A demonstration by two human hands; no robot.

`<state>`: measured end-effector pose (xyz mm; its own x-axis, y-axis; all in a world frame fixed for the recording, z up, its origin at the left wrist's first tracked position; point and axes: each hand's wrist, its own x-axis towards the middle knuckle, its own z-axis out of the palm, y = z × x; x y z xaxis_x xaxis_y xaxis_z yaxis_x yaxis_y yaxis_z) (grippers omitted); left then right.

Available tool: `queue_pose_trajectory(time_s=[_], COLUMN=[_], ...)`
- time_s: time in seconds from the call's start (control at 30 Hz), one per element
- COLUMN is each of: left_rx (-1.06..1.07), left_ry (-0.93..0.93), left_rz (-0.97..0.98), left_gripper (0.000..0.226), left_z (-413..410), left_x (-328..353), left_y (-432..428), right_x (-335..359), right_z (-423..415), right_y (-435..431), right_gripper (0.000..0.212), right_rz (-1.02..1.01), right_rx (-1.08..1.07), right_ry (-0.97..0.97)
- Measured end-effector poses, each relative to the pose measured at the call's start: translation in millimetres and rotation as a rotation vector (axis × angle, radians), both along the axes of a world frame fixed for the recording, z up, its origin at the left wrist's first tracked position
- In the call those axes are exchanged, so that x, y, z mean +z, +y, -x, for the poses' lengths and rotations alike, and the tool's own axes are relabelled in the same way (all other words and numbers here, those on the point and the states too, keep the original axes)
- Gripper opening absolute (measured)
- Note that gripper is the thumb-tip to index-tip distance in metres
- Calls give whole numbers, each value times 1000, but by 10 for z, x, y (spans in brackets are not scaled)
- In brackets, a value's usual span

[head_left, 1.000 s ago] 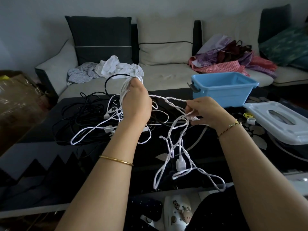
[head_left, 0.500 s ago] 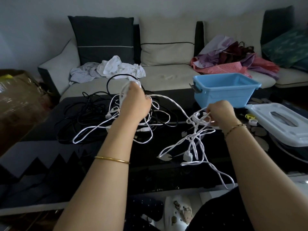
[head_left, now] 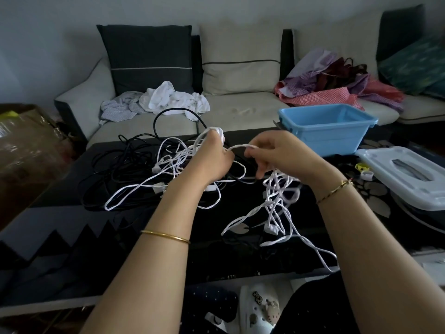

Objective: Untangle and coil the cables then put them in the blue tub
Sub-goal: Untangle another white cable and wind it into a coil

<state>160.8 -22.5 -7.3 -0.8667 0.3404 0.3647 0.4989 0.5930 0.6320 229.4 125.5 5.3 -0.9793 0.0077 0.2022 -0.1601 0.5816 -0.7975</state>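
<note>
A tangle of white cables (head_left: 183, 162) lies over black cables (head_left: 115, 169) on the dark glass table (head_left: 72, 225). My left hand (head_left: 212, 160) grips a bunch of white cable raised above the pile. A short twisted white strand runs from it to my right hand (head_left: 281, 155), which holds it close by. From my right hand a loose white cable tangle (head_left: 277, 203) hangs down to the table, with a plug near its lower part. The blue tub (head_left: 325, 131) stands empty at the table's far right, behind my right hand.
A white lid (head_left: 409, 174) lies right of the tub, with small clips beside it. Behind the table is a sofa with cushions and heaps of clothes. A cardboard box (head_left: 21, 145) stands at the left. Slippers lie under the table's near edge.
My right hand has moved left, from near the tub to close beside my left hand. The strand between them has shortened and the hanging tangle has shifted left with it.
</note>
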Motion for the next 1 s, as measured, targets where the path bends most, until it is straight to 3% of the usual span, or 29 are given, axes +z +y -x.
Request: queue_pose_trajectory(time_s=[0.13,0.3,0.47,0.6,0.73,0.83,1.0], left_rx=[-264,-475,-600,-637,-445,-378,-370], left_ry=[-294,-681,-1019,-1185,-1159,-1063,-961], left_rz=[-12,-235,-611,-1089,-1599,-1716,-1925], left_gripper=[6,23,24,23,29,17,17], left_z=[-100,-223,-241,-169,-67,-18,22], left_x=[5,148,267,283,257,249,253], left_y=[26,64,-62,-181,-306,-369,-386], right_x=[4,-66,-210,-282,-302,-333,-300], right_z=[20,52,82,133,137,150,183], right_y=[51,181,361,382,388,395,296], right_gripper=[10,10,8,10,20,20,14], right_rz=[79,85,18,260,768,644,474], right_rx=[-132,-218,-310,-331,-170,-244,-165], right_ry=[181,257,200,155,-18,-69,-80])
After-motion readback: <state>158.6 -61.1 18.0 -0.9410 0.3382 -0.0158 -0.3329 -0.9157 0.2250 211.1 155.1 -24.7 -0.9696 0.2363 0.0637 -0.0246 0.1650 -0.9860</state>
